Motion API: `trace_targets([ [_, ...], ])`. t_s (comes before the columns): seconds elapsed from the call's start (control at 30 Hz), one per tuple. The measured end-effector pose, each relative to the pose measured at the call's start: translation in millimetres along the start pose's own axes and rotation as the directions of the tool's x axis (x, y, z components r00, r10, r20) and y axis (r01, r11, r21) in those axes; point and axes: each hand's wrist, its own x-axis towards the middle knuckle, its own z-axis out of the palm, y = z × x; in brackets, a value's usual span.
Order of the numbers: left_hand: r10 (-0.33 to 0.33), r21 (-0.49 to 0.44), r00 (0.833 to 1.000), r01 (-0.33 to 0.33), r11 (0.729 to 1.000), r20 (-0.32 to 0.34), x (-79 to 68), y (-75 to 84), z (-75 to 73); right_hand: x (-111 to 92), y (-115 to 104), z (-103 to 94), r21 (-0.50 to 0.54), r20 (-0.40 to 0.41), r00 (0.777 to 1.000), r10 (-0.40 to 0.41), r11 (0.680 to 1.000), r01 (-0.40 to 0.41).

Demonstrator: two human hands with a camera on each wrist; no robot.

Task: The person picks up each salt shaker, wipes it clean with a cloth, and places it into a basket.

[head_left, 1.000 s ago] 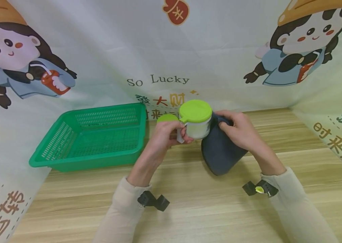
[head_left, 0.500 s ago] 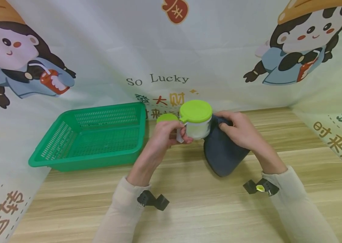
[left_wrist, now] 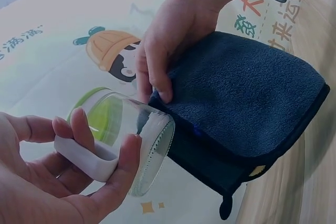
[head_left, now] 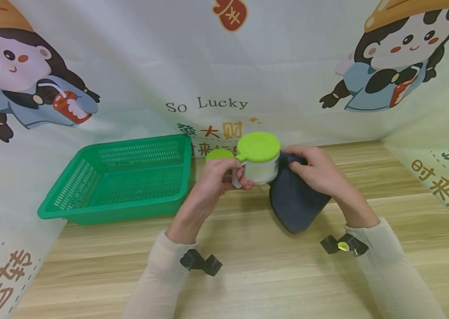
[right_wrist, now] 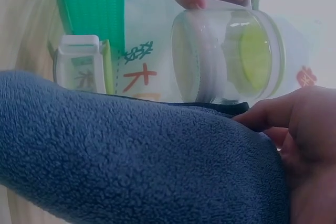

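The jar (head_left: 261, 171) is held above the table (head_left: 256, 283), between the two hands, its green lid (head_left: 259, 146) uppermost and its axis near upright. The left hand (head_left: 220, 175) has its grip curled about the white handle (left_wrist: 86, 158), which projects from the jar's left side. The left hand is the nearer of the two, being in contact with the handle.

The right hand (head_left: 314, 170) pinches the dark blue cloth (head_left: 299, 204) at its upper edge, thumb on the near face; this grip is narrow. The cloth lies directly to the right of the jar, its length hanging down and toward the person. Its upper edge meets the outline of the jar's right side; whether it bears on the glass cannot be determined. Contact between the cloth's lower end and the table is likewise not established.

The table has a pale wood-grain surface. A green basket (head_left: 114, 216) sits to the left. A second jar (right_wrist: 79, 69), also green-lidded, stands between basket and left hand, partly concealed by that hand in the head view. A printed white backdrop (head_left: 288, 66) rises behind the table and along both sides.
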Motion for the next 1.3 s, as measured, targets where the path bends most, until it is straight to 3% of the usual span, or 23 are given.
trace_targets([
  [0.37, 0.019, -0.002, 0.999, -0.019, 1.0, 0.033, 1.4, -1.0, -1.8, 0.8, -1.1, 0.6, 0.089, -0.098, 0.995, -0.005, 0.996, 0.013],
  [0.57, 0.026, -0.023, 0.998, -0.025, 0.999, 0.065, 0.4, 0.1, -1.1, 1.0, 1.3, -0.9, 0.051, -0.088, 0.996, -0.017, 0.998, 0.021],
  [0.93, 0.045, -0.069, 0.999, -0.044, 0.997, 0.011, 2.1, -4.5, -2.4, 0.8, 3.4, -1.1, 0.004, -0.027, 1.0, -0.014, 1.0, 0.014],
  [1.3, 0.063, 0.021, 0.997, -0.064, 0.998, 0.05, 1.5, -5.0, -4.2, 1.1, 4.7, -1.7, 0.088, -0.112, 0.993, -0.029, 0.995, 0.039],
])
